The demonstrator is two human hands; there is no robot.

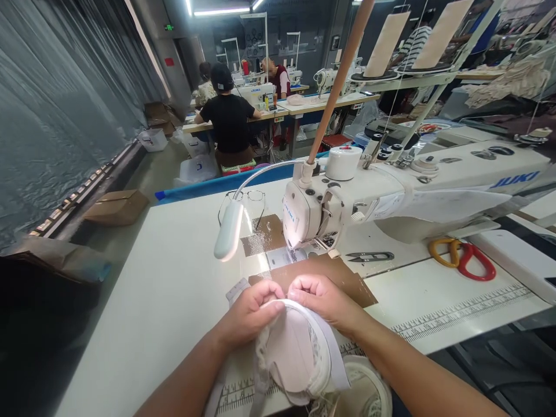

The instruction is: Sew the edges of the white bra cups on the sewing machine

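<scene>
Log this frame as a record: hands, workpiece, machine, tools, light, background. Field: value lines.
Left hand: pinching top rim of cream fabric piece
Right hand: at same rim, fingers curled
Workpiece: rounded, pale band along rim
Machine: white sewing machine, beyond hands
Tools: thread snips; scissors, yellow and red handles
Light: lamp on flexible neck, lit
Background: person in black top at another machine

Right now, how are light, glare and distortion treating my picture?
All in the head view: left hand, right hand and pale fabric piece are bright but readable; glare streaks the table beside the lamp; the thread cones lean, possibly lens stretch; the lower-left corner sinks into darkness.
</scene>
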